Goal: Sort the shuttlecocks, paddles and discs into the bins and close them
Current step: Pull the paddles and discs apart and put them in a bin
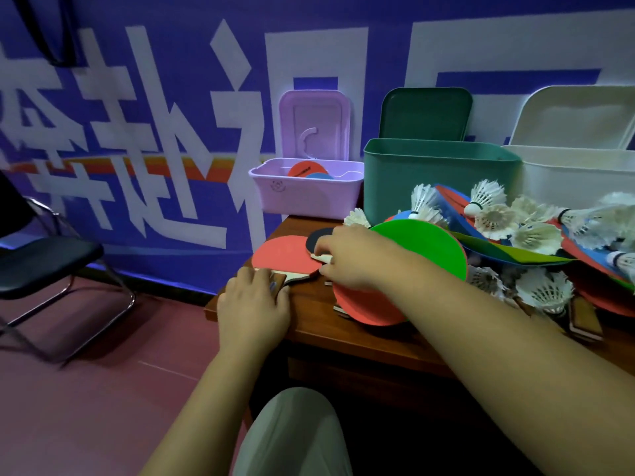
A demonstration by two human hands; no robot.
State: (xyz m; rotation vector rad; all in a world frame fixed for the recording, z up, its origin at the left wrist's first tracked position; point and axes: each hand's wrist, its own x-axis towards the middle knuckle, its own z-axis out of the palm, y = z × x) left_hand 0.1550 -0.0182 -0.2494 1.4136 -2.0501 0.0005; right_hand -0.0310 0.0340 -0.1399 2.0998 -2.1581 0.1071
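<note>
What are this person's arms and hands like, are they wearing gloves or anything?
No gloves: the left hand and right hand are bare, with no ring, watch or band showing. Both forearms are uncovered, no sleeve in view.

In front of the green bin [439, 180], your left hand [254, 300] grips the red paddle [278, 255] by its handle. Your right hand [347, 259] pinches the black paddle [316, 240] beside the green disc [429, 249].
</note>
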